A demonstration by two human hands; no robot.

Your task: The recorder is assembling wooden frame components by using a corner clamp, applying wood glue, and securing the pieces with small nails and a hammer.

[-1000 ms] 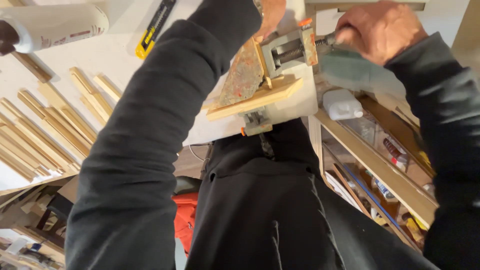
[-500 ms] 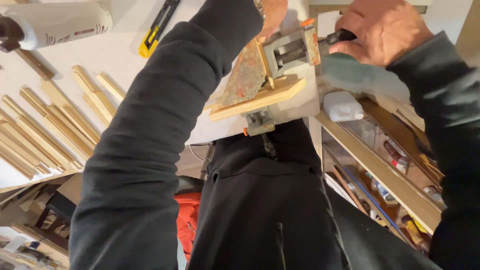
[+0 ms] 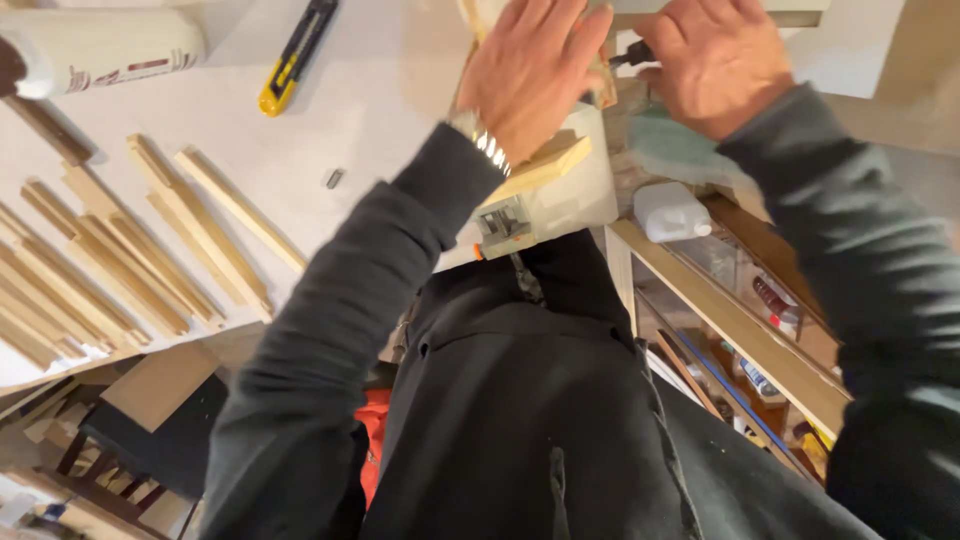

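Note:
My left hand (image 3: 530, 70) lies flat with its fingers spread over a small metal clamp (image 3: 503, 222) at the corner of the white table (image 3: 380, 90). The hand covers the top of the clamp. A pale wooden block (image 3: 545, 165) sticks out from under the palm. A metal watch band shows at that wrist. My right hand (image 3: 720, 60) is just to the right, closed around a small black handle (image 3: 630, 55) that points toward the clamp. What the handle belongs to is hidden by the hands.
Several thin wooden strips (image 3: 150, 250) lie in rows on the table's left. A yellow utility knife (image 3: 295, 55), a white bottle (image 3: 100, 50) and a small metal bit (image 3: 334, 178) lie farther back. A small white jug (image 3: 670, 212) and a wooden shelf (image 3: 740, 320) of tools are on the right.
The view has tilted, so both hands sit lower in the picture. My left hand now covers the clamp that was exposed before. My right hand stays on the black handle.

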